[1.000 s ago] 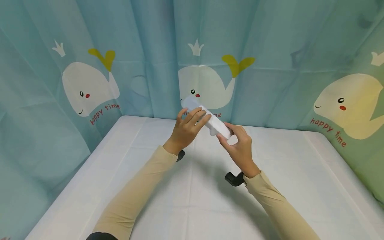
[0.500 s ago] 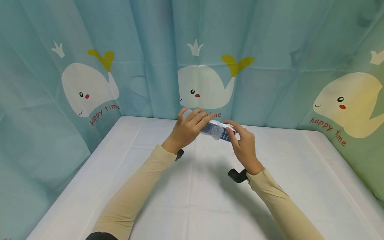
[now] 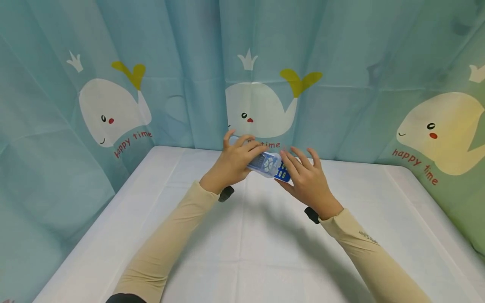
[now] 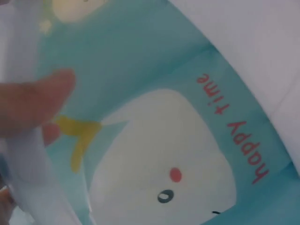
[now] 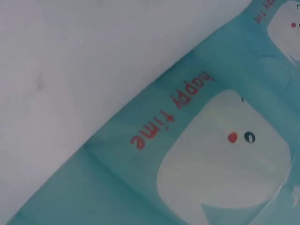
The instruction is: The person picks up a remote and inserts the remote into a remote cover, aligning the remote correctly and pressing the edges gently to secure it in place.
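Observation:
A remote control (image 3: 283, 174) with a blue keypad is held above the table, tilted down to the right. A translucent cover (image 3: 270, 165) lies over its left part, while the blue keys at the right end stick out bare. My left hand (image 3: 233, 164) grips the covered part from above, its fingers hiding much of it. At the bare end, my right hand (image 3: 310, 180) pinches the remote between thumb and forefinger, the other fingers raised. The left wrist view shows the left thumb (image 4: 40, 101) against a blurred whitish edge. Neither hand nor remote shows in the right wrist view.
A white-covered table (image 3: 246, 252) spreads below both hands. Behind it hangs a blue-green curtain (image 3: 189, 63) printed with whales and "happy time". Black wrist mounts are strapped under both wrists.
The remote has been turned from its white side to show its blue keypad, and its left end has dropped. My right hand has shifted its hold, lifting its outer fingers.

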`<act>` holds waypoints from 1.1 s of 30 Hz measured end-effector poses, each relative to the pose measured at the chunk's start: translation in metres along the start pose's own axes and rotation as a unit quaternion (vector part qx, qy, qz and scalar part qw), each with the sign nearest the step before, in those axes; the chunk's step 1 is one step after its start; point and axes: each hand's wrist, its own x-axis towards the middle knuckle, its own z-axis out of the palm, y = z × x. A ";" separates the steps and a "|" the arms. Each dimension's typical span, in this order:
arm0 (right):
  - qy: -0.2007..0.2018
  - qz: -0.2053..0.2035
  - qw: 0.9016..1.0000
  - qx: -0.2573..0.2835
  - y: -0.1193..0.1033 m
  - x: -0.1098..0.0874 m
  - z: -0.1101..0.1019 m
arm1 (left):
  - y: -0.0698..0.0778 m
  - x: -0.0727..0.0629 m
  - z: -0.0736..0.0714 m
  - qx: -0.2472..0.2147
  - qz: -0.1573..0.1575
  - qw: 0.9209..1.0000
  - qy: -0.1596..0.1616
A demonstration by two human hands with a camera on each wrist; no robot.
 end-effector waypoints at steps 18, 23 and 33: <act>0.070 0.236 0.965 0.091 -0.034 -0.004 0.014 | 0.041 -0.015 0.035 -0.035 -0.082 0.967 0.239; 0.056 0.264 0.955 0.123 -0.042 -0.005 0.018 | 0.042 -0.014 0.037 -0.042 -0.065 0.961 0.265; 0.003 0.328 0.931 0.162 -0.051 -0.001 0.010 | 0.058 -0.022 0.040 -0.025 -0.060 0.956 0.287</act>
